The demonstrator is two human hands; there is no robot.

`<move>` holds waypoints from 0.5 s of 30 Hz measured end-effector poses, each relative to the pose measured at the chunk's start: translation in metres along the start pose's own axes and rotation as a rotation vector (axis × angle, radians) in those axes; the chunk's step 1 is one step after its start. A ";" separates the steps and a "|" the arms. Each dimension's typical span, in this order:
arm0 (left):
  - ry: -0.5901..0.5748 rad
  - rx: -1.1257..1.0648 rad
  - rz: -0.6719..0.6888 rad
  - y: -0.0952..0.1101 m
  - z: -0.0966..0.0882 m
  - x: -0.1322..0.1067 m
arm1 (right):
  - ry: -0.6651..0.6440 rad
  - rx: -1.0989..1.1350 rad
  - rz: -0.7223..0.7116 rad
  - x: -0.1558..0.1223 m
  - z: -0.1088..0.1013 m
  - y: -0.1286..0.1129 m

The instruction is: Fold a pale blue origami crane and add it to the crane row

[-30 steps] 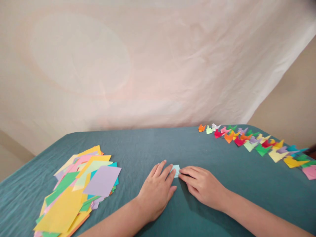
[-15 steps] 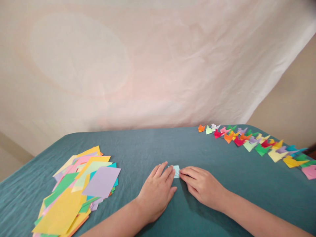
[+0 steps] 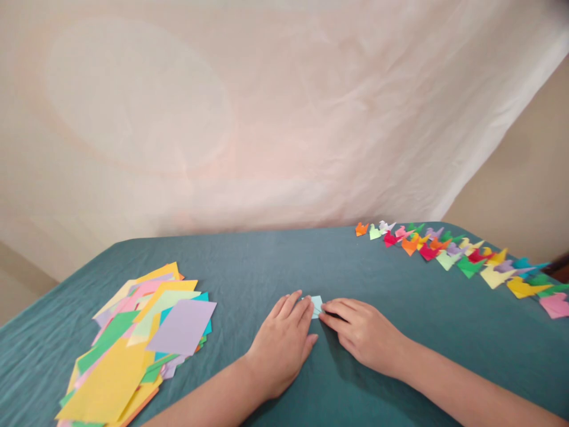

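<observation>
A small light blue folded paper (image 3: pixel 316 305) lies on the teal cloth between my hands, with a crease line across it. My left hand (image 3: pixel 284 338) rests flat with its fingers stretched out, and their tips cover the paper's left part. From the other side, my right hand (image 3: pixel 362 335) has its thumb and fingers pinched at the paper's right edge. The fingertips hide part of that edge.
To the left spreads a loose pile of coloured paper squares, a lilac sheet (image 3: pixel 182 327) and a yellow sheet (image 3: pixel 106 379) on top. Several folded paper birds (image 3: pixel 447 260) stand in rows along the right far edge. A pale hanging cloth (image 3: pixel 267 118) closes off the back.
The view has shifted very slightly. Both hands stay on the light blue paper almost unmoved; my right fingertips are at about the same edge.
</observation>
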State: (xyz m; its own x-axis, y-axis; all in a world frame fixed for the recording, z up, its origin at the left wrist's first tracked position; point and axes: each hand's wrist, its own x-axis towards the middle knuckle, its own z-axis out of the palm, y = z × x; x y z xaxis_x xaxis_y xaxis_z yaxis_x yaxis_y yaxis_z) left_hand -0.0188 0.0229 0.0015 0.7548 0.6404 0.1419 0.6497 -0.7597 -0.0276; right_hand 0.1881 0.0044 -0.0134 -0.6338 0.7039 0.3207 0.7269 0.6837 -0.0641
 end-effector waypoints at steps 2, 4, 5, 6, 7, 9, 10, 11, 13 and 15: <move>0.002 0.006 0.005 0.000 0.000 0.000 | -0.007 -0.005 0.006 0.001 0.000 0.000; 0.002 0.014 0.010 0.001 -0.001 0.000 | -0.011 -0.010 0.014 0.001 -0.001 -0.001; 0.003 0.017 0.012 0.001 -0.001 0.001 | -0.014 -0.011 0.020 0.002 -0.001 -0.001; 0.004 0.020 0.012 0.001 -0.001 0.001 | -0.018 -0.013 0.026 0.002 -0.002 -0.002; 0.006 0.022 0.011 0.001 -0.001 0.001 | -0.021 -0.013 0.032 0.003 -0.003 -0.002; 0.011 0.025 0.010 0.001 0.000 0.000 | -0.028 -0.010 0.038 0.004 -0.004 -0.003; 0.014 0.026 0.009 0.001 0.000 0.000 | -0.028 -0.008 0.037 0.004 -0.005 -0.003; 0.017 0.027 0.008 0.001 0.000 0.000 | -0.025 -0.008 0.034 0.004 -0.005 -0.004; 0.022 0.025 0.008 0.001 0.001 0.000 | -0.012 -0.008 0.019 0.004 -0.006 -0.004; 0.026 0.022 0.007 0.001 0.001 0.000 | 0.007 -0.003 -0.002 0.004 -0.006 -0.004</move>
State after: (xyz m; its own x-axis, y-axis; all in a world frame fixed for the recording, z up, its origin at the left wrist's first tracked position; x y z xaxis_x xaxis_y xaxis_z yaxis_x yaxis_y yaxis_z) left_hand -0.0186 0.0223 0.0000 0.7571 0.6316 0.1671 0.6464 -0.7613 -0.0507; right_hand 0.1841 0.0033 -0.0065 -0.6330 0.7014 0.3277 0.7266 0.6843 -0.0611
